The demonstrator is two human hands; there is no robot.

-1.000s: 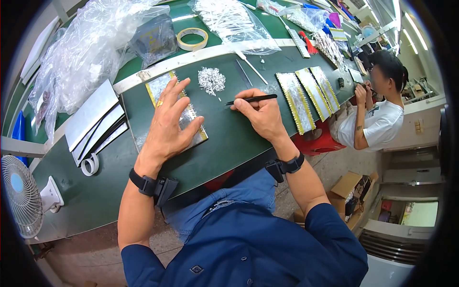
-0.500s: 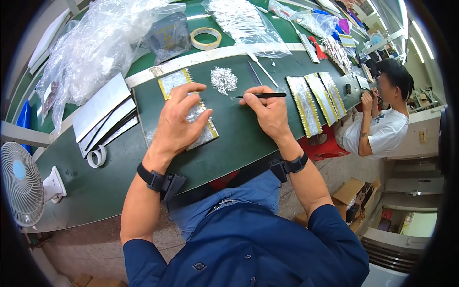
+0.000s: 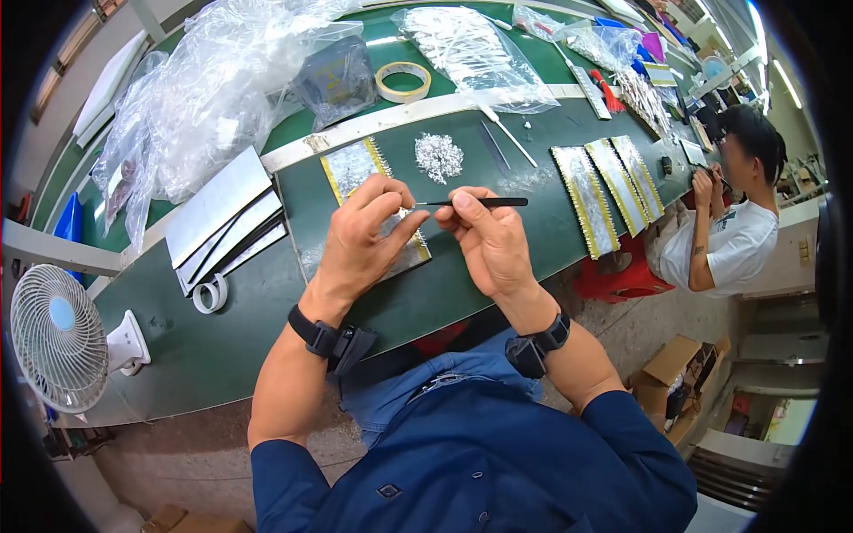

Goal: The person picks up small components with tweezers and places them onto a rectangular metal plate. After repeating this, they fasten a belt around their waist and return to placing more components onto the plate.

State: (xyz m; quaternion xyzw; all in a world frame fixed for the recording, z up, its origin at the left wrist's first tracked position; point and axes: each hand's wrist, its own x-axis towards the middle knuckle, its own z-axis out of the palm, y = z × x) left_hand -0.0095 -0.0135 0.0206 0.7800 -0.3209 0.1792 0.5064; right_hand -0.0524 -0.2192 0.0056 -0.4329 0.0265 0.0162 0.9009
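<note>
Three yellow-edged strips (image 3: pixel 615 186), white pile (image 3: pixel 439 157) — left hand (image 3: pixel 366 238) partly over a fourth strip (image 3: pixel 355 167).

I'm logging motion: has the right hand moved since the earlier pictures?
Yes: against the white pile, the right hand has moved left and lower in view.

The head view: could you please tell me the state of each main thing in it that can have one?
Left hand: bent; whether it grips anything, unclear.
Right hand: gripping black tweezers.
Yellow-edged panel: lying flat, partly covered by the left hand.
White pieces: loose, heaped.
Three panels at right: flat, side by side.
Beige tape roll: lying flat.
Fan: upright; running or not, unclear.
Cardboard box: open.
</note>
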